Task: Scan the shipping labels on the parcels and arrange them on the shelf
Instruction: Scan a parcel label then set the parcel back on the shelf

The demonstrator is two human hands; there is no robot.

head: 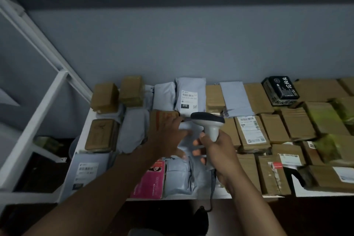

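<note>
Head view, looking down on a white shelf packed with parcels, its white frame rising at the far left. Leftmost on the shelf lie two small brown boxes at the back, a flat brown box in front of them, and at the front edge a grey mailer with a shipping label. Next comes a plain grey mailer, then a pink box at the front edge.

The left hand reaches across the middle of the shelf – fingers straight and loosely spread, pressed flat on a pale grey mailer that is blurred; a brown box with red print lies just beside its knuckles. Behind them a grey mailer marked 010 has its label facing up.

The right hand has its fingers curled tight round the handle of a white barcode scanner, whose dark-topped head hangs just above the pale mailer, near the left fingertips. Its cable drops below the shelf edge.

Further right sit rows of brown boxes – one with a white label – then a black box with white lettering at the back, and yellow-green wrapped parcels at the far right.
</note>
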